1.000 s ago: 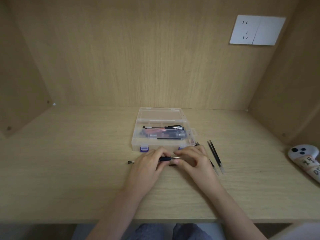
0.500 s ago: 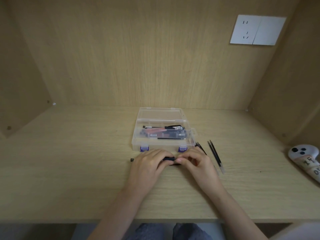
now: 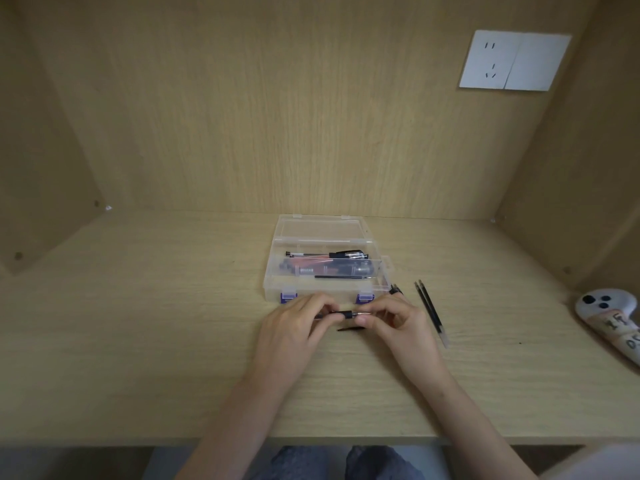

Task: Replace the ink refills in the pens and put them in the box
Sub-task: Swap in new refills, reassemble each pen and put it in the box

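A black pen [image 3: 341,314] is held level just above the desk, in front of the clear plastic box [image 3: 277,271]. My left hand [image 3: 294,334] grips the pen's barrel. My right hand [image 3: 398,323] pinches its metal tip end. The box stands open with purple latches at its front; several pens and a refill lie inside. Two black refills [image 3: 431,311] lie on the desk right of my right hand. A thin dark piece [image 3: 350,328] lies on the desk under the pen. Most of the barrel is hidden in my left hand.
A white controller [image 3: 613,323] rests at the desk's right edge. Wooden walls close in the desk at the back and on both sides. A white socket plate [image 3: 514,60] is on the back wall. The desk's front edge [image 3: 138,439] runs close to my forearms.
Both hands lifted the pen slightly; its left end, which showed beside my left hand before, is now hidden. A thin dark piece shows on the desk beneath the pen.
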Tool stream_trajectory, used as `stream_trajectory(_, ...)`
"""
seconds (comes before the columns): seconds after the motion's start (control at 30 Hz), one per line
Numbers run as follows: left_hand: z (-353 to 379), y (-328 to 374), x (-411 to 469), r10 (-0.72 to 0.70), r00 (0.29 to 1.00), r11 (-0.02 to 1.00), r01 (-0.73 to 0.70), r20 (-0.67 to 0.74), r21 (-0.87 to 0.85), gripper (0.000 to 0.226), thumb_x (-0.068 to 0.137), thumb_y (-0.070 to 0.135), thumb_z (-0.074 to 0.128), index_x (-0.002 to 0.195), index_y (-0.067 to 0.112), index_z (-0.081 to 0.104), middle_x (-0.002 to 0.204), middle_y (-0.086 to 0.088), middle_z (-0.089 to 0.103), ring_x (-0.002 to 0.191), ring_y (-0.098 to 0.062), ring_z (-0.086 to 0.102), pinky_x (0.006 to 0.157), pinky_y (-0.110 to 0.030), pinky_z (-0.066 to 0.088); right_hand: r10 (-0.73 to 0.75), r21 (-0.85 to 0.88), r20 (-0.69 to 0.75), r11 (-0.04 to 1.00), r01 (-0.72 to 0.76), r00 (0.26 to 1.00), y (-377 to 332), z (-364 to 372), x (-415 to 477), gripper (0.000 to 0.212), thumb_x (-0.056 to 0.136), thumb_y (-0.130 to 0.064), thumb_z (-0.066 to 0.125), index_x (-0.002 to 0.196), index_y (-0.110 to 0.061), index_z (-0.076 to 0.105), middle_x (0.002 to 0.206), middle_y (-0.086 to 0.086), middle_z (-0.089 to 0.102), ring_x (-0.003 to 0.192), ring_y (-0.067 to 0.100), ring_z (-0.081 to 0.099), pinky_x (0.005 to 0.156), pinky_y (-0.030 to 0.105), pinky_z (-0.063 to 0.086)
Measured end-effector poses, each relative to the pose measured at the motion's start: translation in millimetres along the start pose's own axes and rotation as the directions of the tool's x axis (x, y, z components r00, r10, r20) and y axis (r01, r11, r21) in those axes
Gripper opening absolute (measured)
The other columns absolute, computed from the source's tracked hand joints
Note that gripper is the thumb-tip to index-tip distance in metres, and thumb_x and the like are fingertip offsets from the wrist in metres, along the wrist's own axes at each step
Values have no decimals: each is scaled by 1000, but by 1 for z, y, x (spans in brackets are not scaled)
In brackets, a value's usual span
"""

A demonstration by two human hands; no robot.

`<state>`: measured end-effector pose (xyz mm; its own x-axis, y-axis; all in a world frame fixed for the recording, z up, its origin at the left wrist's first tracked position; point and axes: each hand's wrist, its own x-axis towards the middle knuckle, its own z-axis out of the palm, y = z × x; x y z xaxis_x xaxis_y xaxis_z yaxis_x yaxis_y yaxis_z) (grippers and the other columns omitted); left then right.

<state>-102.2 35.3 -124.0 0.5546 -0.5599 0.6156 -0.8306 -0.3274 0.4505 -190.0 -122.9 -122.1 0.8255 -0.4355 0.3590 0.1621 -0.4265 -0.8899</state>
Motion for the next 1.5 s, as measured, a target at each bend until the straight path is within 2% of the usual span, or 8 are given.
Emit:
stream_trajectory(0.27, 0, 0, 1, -33, 997, 998, 29, 67, 56, 20, 78, 39, 68, 88, 31, 52, 90, 18, 52, 66, -1, 51, 57, -25, 45, -1, 13, 10, 1000, 1, 1000, -4, -1, -1, 19, 69, -12, 78, 76, -29, 73, 77, -14, 65, 75, 1, 53, 72, 11, 40)
stream_trajectory(0.43, 3, -3, 0, -48, 998, 998, 47, 49, 35, 32, 86, 53, 42, 87, 29, 64, 84, 16, 64, 76, -3, 57, 66, -30, 49, 36, 42, -1, 998, -36, 999, -6, -2, -1, 20, 69, -11, 78, 75, -29, 73, 74, -17, 63, 69, 0, 51, 70, 9, 39)
stream_trajectory(0.63, -1, 1, 0, -60, 995, 998, 58, 79, 30, 27, 77, 37, 69, 95, 36, 48, 92, 19, 55, 72, -1, 55, 60, -24, 47, 43, 62, 8, 997, -44, 999, -8, -3, -1, 20, 69, -7, 78, 76, -26, 74, 71, -17, 64, 66, -2, 50, 68, 8, 38)
stream_trajectory(0.73, -1, 0, 1, -33, 999, 998, 31, 35, 46, 11, 83, 42, 58, 87, 32, 56, 84, 17, 60, 72, 1, 55, 61, -18, 42, 47, 97, -3, 994, -47, 999, -7, -4, 0, 18, 68, -7, 78, 76, -22, 74, 72, -11, 66, 65, -1, 51, 66, 8, 38)
stream_trajectory(0.97, 3, -8, -1, -107, 992, 993, 110, -69, 38, 32, 89, 47, 44, 82, 25, 67, 78, 15, 61, 68, -7, 57, 59, -26, 46, 124, 105, -92, 988, -114, 988, -3, -4, 0, 18, 73, -3, 75, 77, -20, 71, 65, -13, 62, 59, -3, 50, 60, 7, 38)
stream_trajectory(1.2, 1, -6, 0, -90, 993, 996, 91, -76, 9, 26, 88, 46, 48, 87, 27, 65, 84, 16, 61, 73, -3, 58, 63, -25, 46, -122, -517, -63, 853, 72, 991, 6, 5, 3, 8, 78, -30, 72, 83, -25, 74, 76, -13, 63, 82, 10, 41, 75, 17, 34)
stream_trajectory(1.3, 1, -4, 0, -69, 996, 998, 69, -54, 2, 30, 88, 48, 44, 87, 27, 65, 85, 17, 61, 74, -1, 56, 64, -21, 43, -105, -606, 0, 791, 83, 994, 11, 6, 6, 17, 80, -37, 68, 89, -25, 76, 82, -7, 65, 86, 14, 39, 78, 24, 35)
stream_trajectory(1.5, 1, -4, 1, -60, 998, 998, 60, -25, -15, 32, 88, 50, 42, 89, 26, 65, 84, 16, 60, 75, -1, 55, 64, -23, 44, -18, -258, -22, 966, 12, 1000, 2, 1, 2, 24, 72, -37, 71, 96, -37, 71, 91, -17, 64, 93, 7, 37, 86, 7, 27)
